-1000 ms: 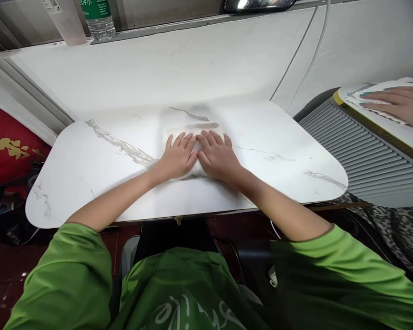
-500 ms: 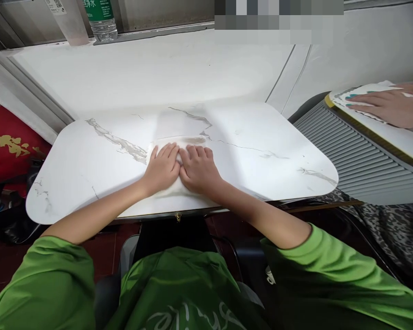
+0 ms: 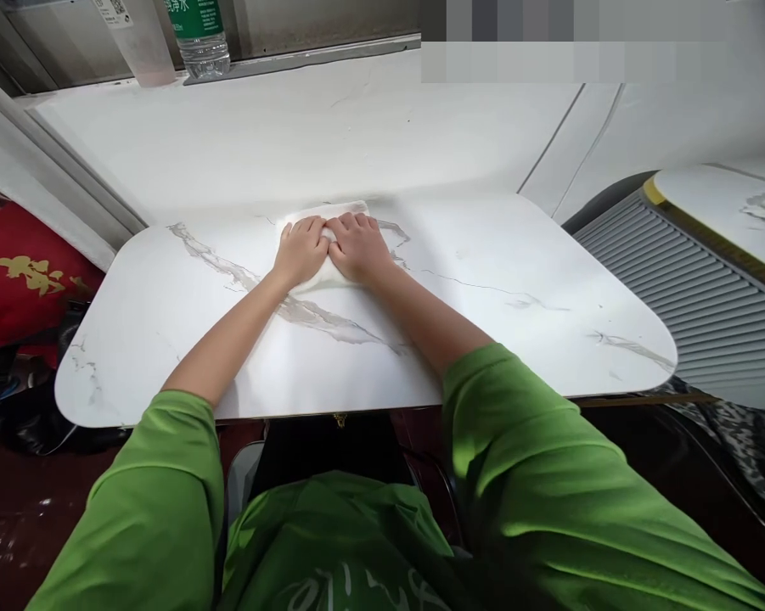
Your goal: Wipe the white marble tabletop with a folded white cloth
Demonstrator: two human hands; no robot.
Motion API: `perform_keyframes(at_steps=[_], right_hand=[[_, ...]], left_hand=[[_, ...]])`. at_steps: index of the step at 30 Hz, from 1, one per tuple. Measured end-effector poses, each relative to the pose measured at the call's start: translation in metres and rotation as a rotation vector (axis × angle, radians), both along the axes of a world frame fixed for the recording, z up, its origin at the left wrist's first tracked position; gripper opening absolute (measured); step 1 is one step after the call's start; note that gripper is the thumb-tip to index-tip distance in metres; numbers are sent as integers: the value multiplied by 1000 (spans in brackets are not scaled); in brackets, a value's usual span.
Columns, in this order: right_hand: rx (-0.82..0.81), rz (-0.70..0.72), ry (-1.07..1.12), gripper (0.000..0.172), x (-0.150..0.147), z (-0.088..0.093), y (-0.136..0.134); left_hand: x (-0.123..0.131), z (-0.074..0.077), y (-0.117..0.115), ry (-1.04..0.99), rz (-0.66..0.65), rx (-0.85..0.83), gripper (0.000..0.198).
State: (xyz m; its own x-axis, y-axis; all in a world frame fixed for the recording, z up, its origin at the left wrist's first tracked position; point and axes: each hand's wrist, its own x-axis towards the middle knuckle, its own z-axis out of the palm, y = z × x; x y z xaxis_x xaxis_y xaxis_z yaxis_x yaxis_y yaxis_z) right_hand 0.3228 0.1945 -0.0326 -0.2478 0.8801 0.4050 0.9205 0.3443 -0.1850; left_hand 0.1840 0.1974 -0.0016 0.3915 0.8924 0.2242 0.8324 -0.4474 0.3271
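A folded white cloth (image 3: 323,278) lies on the white marble-patterned table (image 3: 484,339), toward its far edge. My left hand (image 3: 301,250) rests palm down on the cloth's left part, its fingers stretched out over it. Beside it, my right hand (image 3: 359,244) presses on the right part in the same way. The thumbs meet in the middle. Both arms reach forward across the tabletop. A strip of cloth shows beyond the fingertips, and some shows below the hands; the palms hide the rest.
A white wall (image 3: 331,136) rises behind the table. On the ledge above stand a green-labelled water bottle (image 3: 202,51) and a cloudy plastic cup (image 3: 143,51). A red bag (image 3: 25,271) sits at left. To the right is a second table (image 3: 706,191) with a ribbed grey side.
Both hands have slid the cloth away from me toward the far edge of the table. The other person's hand at the right has gone almost wholly out of view.
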Motion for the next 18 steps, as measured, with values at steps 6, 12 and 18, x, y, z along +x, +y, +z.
perform_keyframes(at_steps=[6, 12, 18], right_hand=[[-33, 17, 7, 46, 6, -2, 27], [-14, 3, 44, 44, 9, -7, 44], [-5, 0, 55, 44, 12, -8, 53]], left_hand=[[4, -6, 28, -13, -3, 28, 42], [6, -7, 41, -23, -6, 28, 42], [8, -9, 50, -47, -7, 35, 42]])
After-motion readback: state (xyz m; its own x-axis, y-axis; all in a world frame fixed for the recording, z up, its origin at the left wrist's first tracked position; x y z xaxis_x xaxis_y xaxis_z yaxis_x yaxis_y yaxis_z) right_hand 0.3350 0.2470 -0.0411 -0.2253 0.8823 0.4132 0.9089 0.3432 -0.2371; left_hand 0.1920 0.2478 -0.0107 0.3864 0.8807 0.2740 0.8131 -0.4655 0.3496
